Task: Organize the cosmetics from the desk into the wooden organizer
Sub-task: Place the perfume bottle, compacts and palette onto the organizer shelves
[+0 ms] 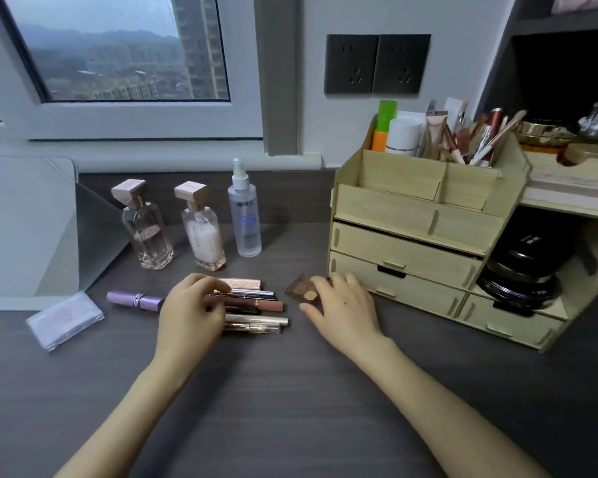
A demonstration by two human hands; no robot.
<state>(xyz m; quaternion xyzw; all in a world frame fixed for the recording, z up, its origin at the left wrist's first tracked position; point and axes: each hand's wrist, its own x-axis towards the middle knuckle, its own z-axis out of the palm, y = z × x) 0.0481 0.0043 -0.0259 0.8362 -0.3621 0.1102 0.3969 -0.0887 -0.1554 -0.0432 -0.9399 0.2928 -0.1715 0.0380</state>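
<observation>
Head view: the left hand point(190, 312) curls its fingers around a bundle of makeup pencils point(256, 305) lying left of the wooden organizer point(404, 257). The right hand point(342, 305) pinches a small eyeshadow palette point(302, 291) between thumb and fingers, just beside the organizer's lowest drawer. Two perfume bottles point(147, 232) and a spray bottle point(244, 219) stand farther left.

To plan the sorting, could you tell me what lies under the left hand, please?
A bundle of cosmetic pens, gripped by the left hand; their right ends stick out. Their left ends are covered, so I cannot count them.
</observation>
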